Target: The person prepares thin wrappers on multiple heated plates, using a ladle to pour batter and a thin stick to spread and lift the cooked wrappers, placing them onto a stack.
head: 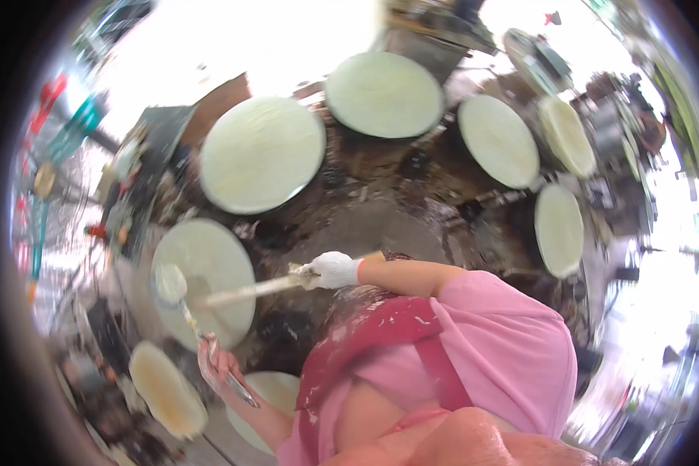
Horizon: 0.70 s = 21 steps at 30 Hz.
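Observation:
My left hand (218, 362), bare and smeared with white, grips the metal handle of a ladle (170, 283). The ladle's bowl carries pale batter above the left edge of a round griddle (221, 250). Pale batter coats this griddle, with a darker patch near its middle. A white knitted glove covers my right hand (333, 271), which is closed around a long pale spreading stick (268, 286). The stick's far end reaches over the same griddle; whether it touches the batter I cannot tell.
Around me stand other round griddles with pale coatings: one at front left (262, 154), one ahead (384, 96), and several to the right (499, 141). An oval, brown-centred sheet (169, 391) lies at lower left. My red apron (367, 338) bears white splashes.

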{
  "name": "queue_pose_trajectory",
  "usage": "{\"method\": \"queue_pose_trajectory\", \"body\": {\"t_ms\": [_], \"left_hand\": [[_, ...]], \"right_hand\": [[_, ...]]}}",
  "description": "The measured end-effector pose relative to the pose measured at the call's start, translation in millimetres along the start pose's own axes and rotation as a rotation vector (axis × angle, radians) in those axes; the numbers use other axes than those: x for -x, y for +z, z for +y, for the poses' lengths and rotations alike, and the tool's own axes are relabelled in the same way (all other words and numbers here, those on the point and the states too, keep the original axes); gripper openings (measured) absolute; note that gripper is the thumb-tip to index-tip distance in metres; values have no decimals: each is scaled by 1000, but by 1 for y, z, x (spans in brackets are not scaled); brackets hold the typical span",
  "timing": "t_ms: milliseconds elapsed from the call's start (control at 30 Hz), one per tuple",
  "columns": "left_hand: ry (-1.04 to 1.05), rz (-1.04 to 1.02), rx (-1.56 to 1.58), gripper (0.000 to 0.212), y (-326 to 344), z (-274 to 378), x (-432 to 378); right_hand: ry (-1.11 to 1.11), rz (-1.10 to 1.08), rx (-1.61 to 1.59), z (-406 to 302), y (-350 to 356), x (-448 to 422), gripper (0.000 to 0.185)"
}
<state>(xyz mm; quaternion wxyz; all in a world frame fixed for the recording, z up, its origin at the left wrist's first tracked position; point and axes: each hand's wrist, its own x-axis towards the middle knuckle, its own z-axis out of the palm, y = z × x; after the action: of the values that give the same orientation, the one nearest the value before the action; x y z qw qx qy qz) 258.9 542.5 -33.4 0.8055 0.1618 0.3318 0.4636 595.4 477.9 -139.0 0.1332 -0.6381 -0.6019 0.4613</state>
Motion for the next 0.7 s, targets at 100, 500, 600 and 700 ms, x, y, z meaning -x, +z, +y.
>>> {"method": "queue_pose_trajectory", "body": {"t_ms": [100,500,600,700], "left_hand": [[-72,91,-202,24,64,-37,-13],[-718,-457,26,35,256,-229,-88],[-867,-538,146,37,313,-284,-85],[-981,-576,225,35,361,-339,-80]], "right_hand": [[138,53,-56,49,-51,61,44],[1054,1427,-119,331,-116,400,91],[1310,1388,-100,366,-152,427,104],[1344,1411,-14,403,-165,441,105]]}}
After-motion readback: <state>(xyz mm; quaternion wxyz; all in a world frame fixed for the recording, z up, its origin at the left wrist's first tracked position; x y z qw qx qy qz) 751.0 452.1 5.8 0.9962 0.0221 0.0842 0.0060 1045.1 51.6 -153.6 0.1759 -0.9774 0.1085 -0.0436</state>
